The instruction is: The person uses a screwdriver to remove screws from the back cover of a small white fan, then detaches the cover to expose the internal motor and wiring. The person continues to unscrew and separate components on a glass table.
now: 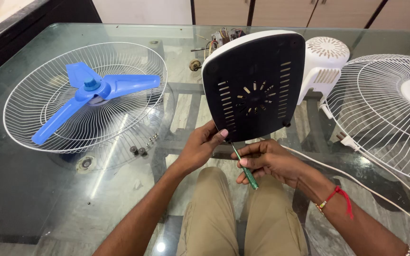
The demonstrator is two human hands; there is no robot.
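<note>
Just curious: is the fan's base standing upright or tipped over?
Tipped: the fan base shows its dark vented underside, steadied by the left hand.

Fan base (253, 85) — rounded square, white rim, dark underside with slotted vents, tipped up on edge above the glass table (34, 189), underside toward the camera, green-handled screwdriver (244, 168) — slim, slanted, tip at the base's lower edge
</note>
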